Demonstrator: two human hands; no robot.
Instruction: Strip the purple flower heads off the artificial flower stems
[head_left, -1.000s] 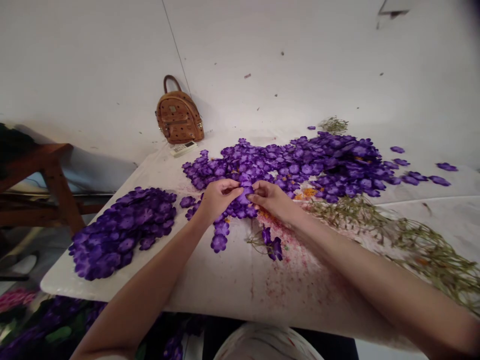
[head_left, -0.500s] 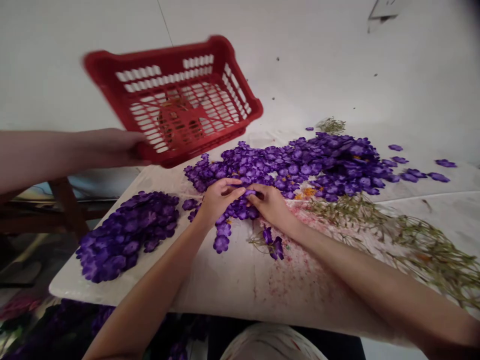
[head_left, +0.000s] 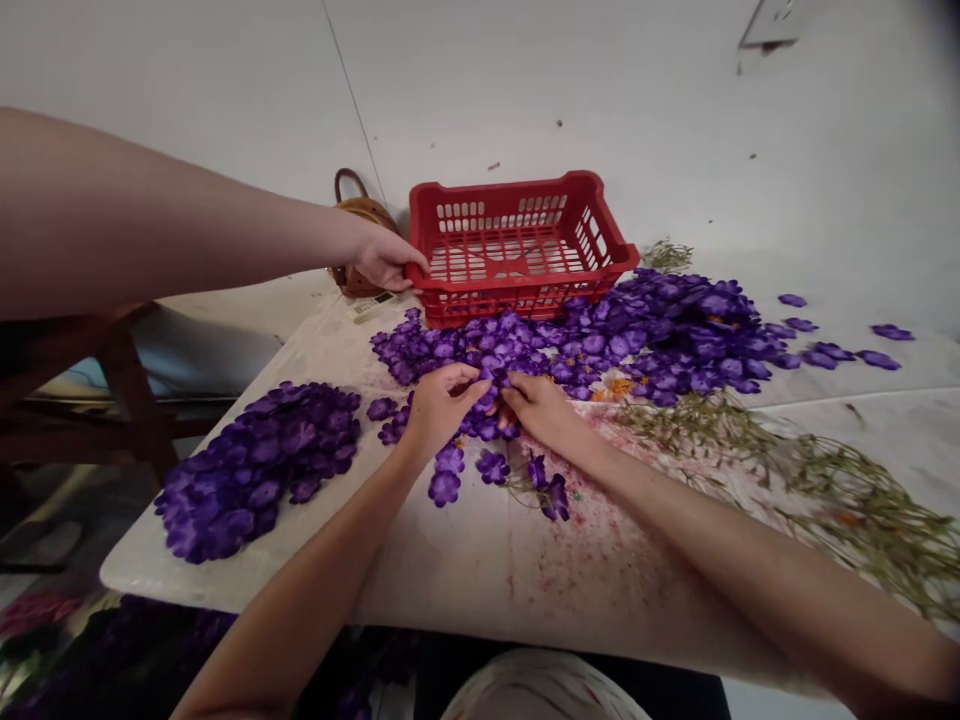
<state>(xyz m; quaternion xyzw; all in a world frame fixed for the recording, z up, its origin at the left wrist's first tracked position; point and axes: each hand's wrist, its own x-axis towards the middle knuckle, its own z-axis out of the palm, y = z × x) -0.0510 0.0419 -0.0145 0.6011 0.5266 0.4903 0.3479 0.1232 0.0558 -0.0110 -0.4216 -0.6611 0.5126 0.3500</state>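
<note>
My left hand point(head_left: 441, 408) and my right hand point(head_left: 546, 408) meet over the near edge of a heap of purple artificial flower heads point(head_left: 675, 310). Between my fingertips is a purple flower point(head_left: 493, 378), pinched from both sides; its lower part is partly hidden by my fingers. Just below my hands lie a few loose purple flowers point(head_left: 445, 487). A small sprig with purple flowers point(head_left: 555, 497) rests beneath my right wrist. To the left of my left forearm sits a separate pile of darker purple flowers point(head_left: 262, 470).
Another person's hand point(head_left: 390, 260) grips the left end of a red plastic crate point(head_left: 525, 290) behind the heap. Beside it are a brown bag point(head_left: 352, 280) and a small pale device point(head_left: 373, 307). Green stems point(head_left: 810, 470) cover the right side of the white table point(head_left: 420, 570).
The other person's hand has brought the red crate right and down to the back of the heap, uncovering the brown bag. A loose purple flower now lies below my hands, which stay nearly in place.
</note>
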